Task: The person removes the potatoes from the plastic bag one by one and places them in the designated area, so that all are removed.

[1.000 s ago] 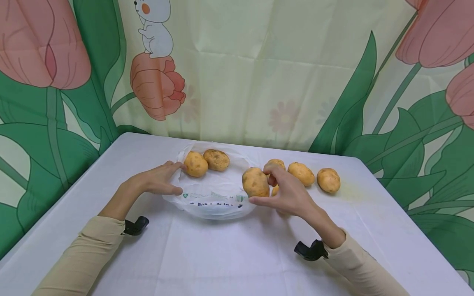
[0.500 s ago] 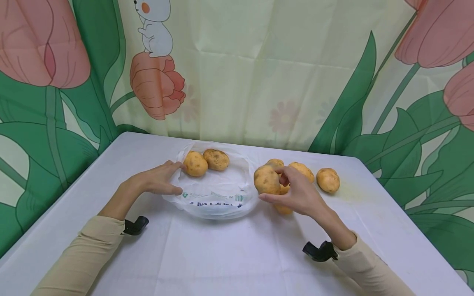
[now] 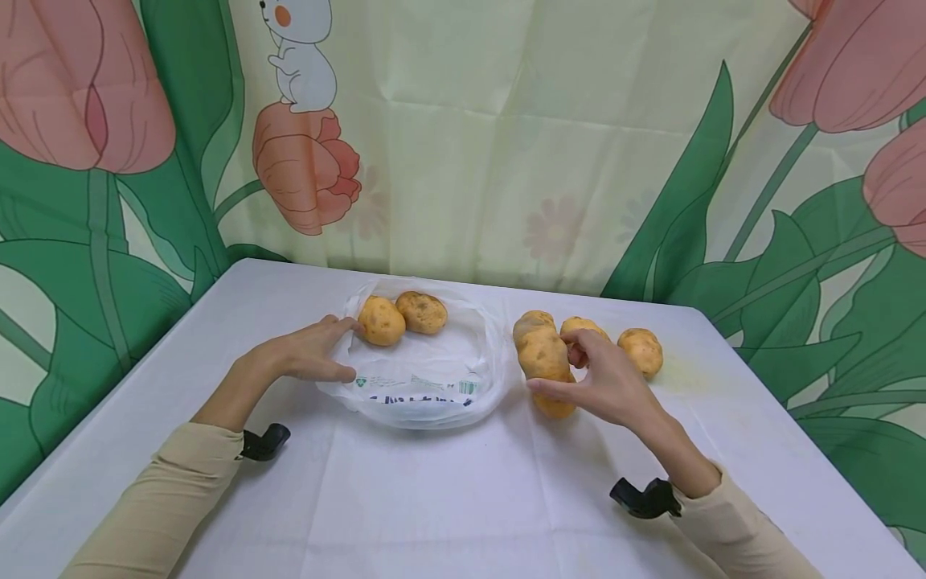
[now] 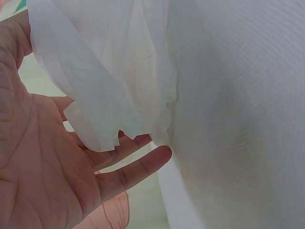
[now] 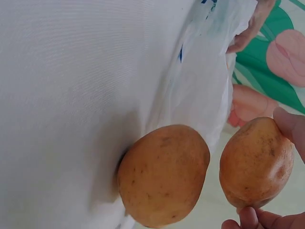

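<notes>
A white plastic bag [image 3: 427, 412] lies with its mouth spread, and two potatoes [image 3: 381, 322] sit inside at the back left. At the bag's left rim is my left hand [image 3: 307, 351]; in the left wrist view its fingers [image 4: 138, 167] stay straight against the thin plastic edge [image 4: 109, 114]. My right hand [image 3: 608, 378] pinches a potato [image 3: 544, 354] between thumb and fingertips, right of the bag. In the right wrist view this potato [image 5: 257, 162] is raised off the cloth, beside another potato [image 5: 164, 176] that rests on it.
Several potatoes lie on the white tablecloth [image 3: 434, 498] around my right hand: a near one [image 3: 555, 404] partly hidden by the held one, a far one [image 3: 531, 319], and a right one [image 3: 641, 352]. A flowered curtain [image 3: 463, 161] hangs behind the table.
My right hand has moved right with its potato, from over the bag's right rim to above the loose potatoes. The left hand has stayed at the left rim.
</notes>
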`<state>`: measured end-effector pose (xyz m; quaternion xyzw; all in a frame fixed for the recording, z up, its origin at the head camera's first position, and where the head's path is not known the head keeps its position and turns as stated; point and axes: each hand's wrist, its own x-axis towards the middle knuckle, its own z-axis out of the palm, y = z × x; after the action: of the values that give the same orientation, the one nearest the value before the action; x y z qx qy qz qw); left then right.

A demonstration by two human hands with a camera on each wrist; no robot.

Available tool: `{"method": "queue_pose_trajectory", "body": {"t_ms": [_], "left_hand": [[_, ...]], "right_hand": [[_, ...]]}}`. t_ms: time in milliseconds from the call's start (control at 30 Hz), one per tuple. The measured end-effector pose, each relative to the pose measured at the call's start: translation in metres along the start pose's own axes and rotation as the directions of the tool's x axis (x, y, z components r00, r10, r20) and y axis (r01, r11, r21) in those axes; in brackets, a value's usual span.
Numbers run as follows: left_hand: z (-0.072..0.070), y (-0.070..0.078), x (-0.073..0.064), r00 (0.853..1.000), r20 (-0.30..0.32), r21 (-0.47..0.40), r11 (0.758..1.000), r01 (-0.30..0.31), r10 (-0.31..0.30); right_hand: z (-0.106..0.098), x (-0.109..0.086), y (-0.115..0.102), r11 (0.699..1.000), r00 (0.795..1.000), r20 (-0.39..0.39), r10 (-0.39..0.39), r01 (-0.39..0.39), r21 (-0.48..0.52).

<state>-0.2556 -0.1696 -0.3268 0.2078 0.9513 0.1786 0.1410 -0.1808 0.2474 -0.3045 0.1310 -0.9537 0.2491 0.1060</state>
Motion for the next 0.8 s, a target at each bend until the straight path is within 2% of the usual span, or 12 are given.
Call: {"method": "queue_pose_trajectory", "body": {"t_ms": [267, 800], "left_hand": [[0.001, 0.0, 0.001, 1.0, 0.002, -0.005, 1.0, 0.002, -0.002], [0.001, -0.001, 0.0, 1.0, -0.002, -0.002, 1.0, -0.006, 0.006]], "right_hand": [[-0.007, -0.006, 0.008, 0.999, 0.999, -0.003, 0.033, -0.033, -0.001], [-0.026, -0.017, 0.025, 0.993, 0.995, -0.017, 0.097, -0.098, -0.067]]}}
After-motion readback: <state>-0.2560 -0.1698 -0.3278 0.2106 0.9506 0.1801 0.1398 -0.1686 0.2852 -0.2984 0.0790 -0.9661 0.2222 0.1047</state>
